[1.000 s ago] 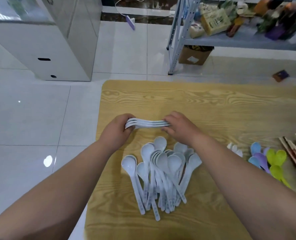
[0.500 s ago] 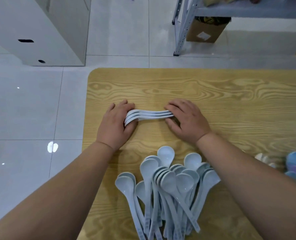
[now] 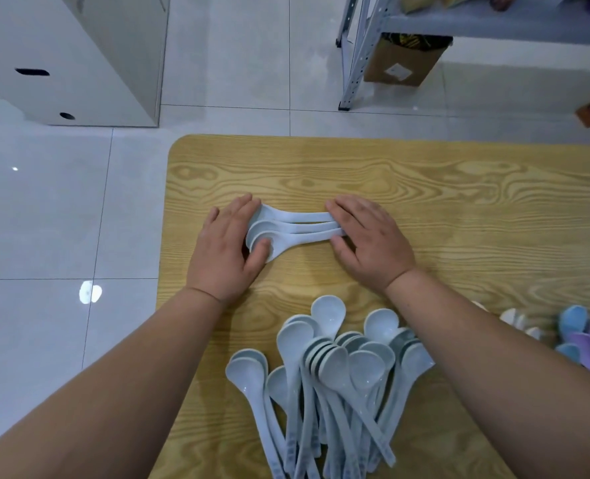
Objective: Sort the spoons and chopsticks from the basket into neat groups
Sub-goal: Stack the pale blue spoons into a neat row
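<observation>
Spoons squared between flat hands

Left hand (image 3: 224, 247) and right hand (image 3: 369, 243), fingers nearly straight, press the ends of three white spoons (image 3: 300, 228), gripping nothing. Held on edge a second ago, the trio now lies fanned on the counter (image 3: 459, 188): one group nearly set. Spoon pile (image 3: 328, 375) waits nearer. Coloured spoons (image 3: 584, 337) are cropped right; chopsticks, basket unseen.

Bright even light; floor (image 3: 89, 292) glare; edges warped.
</observation>
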### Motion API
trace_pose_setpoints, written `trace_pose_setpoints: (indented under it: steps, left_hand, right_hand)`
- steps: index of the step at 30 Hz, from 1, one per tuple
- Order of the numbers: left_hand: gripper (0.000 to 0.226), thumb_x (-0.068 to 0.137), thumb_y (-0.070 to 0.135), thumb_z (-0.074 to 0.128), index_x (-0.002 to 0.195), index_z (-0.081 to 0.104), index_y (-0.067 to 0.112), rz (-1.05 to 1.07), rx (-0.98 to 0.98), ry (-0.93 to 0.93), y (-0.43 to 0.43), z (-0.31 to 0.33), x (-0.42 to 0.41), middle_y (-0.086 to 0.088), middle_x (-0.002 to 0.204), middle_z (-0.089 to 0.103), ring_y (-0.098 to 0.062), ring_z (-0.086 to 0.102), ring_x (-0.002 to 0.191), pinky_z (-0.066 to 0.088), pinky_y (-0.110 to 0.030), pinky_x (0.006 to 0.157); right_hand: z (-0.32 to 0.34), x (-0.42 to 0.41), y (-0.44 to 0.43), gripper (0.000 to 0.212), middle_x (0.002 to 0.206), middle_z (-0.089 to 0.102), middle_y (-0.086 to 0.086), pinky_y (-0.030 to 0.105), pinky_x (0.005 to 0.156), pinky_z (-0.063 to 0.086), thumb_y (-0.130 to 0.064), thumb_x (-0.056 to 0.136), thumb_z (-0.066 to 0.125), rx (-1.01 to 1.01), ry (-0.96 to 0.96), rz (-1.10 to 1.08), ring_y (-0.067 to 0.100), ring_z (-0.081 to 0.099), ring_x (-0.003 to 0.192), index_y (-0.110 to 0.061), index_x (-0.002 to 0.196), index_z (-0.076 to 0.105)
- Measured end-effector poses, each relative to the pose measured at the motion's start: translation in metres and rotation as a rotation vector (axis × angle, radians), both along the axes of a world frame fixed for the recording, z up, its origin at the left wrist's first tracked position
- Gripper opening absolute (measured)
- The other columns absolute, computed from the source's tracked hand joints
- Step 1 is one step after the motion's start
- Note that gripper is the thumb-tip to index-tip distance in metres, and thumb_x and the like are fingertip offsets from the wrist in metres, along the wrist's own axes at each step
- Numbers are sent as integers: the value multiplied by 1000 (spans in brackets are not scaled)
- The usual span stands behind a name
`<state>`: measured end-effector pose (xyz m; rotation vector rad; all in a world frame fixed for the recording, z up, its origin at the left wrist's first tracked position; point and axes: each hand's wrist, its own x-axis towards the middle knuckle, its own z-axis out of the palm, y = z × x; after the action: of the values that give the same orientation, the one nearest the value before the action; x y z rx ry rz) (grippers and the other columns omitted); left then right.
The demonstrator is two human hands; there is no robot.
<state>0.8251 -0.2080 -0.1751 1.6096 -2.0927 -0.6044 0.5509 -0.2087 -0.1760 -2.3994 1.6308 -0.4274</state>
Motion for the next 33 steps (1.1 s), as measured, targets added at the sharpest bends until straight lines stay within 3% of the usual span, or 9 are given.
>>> trace_pose_setpoints:
  steps: [9,16,19,22,25,28,31,33]
  left_hand:
    - [75,91,50,47,153,32,12,-1,-18,-28,3,-2,-1,-6,156,39,-21,35,144,16,-44,123]
    - [84,88,56,47,154,30,8,-16,22,-52,7,4,-3,-9,161,30,-23,26,145,26,-54,119]
    - [90,86,62,44,159,19,14,-29,134,-16,9,14,1,-4,165,18,-21,16,150,18,-48,123]
    - [90,87,60,43,159,16,13,36,176,24,18,33,1,-5,166,12,-21,9,152,8,-36,124]
    - [76,87,48,46,151,35,9,47,187,78,50,54,1,-10,155,35,-27,29,145,22,-37,121]
    - [53,89,30,60,139,49,16,42,315,147,96,66,7,-1,133,49,-15,53,116,46,-42,104]
    - [49,90,27,67,136,53,18,41,459,87,139,69,14,2,125,51,-9,55,106,49,-33,97]
    - [50,88,28,69,135,54,17,61,497,36,157,65,16,0,122,51,-14,55,107,46,-30,96]
  right_hand:
    - [-2,-1,1,59,147,51,7,44,117,31,-43,95,49,5,2,9,27,43,138,-14,146,50]
    - [6,1,4,73,154,39,5,43,120,21,-57,91,39,153,163,12,26,31,144,-18,153,36]
    - [24,4,3,82,164,18,2,42,123,7,-63,90,34,351,226,29,23,11,151,-23,159,16]
    - [47,9,7,79,167,8,1,43,124,9,-58,96,43,458,257,21,23,5,153,-28,160,7]
    - [68,15,34,66,161,28,5,45,121,21,-42,98,52,415,169,-21,26,20,150,-21,156,29]
    - [83,16,80,42,134,57,9,48,107,41,-26,93,61,305,-18,-54,31,48,129,-13,132,61]
    - [94,19,141,29,117,62,4,34,94,45,-24,93,61,264,-130,-140,24,54,113,-14,120,67]
    - [96,24,181,33,116,60,0,27,89,42,-32,94,60,283,-129,-203,20,54,111,-17,123,65]
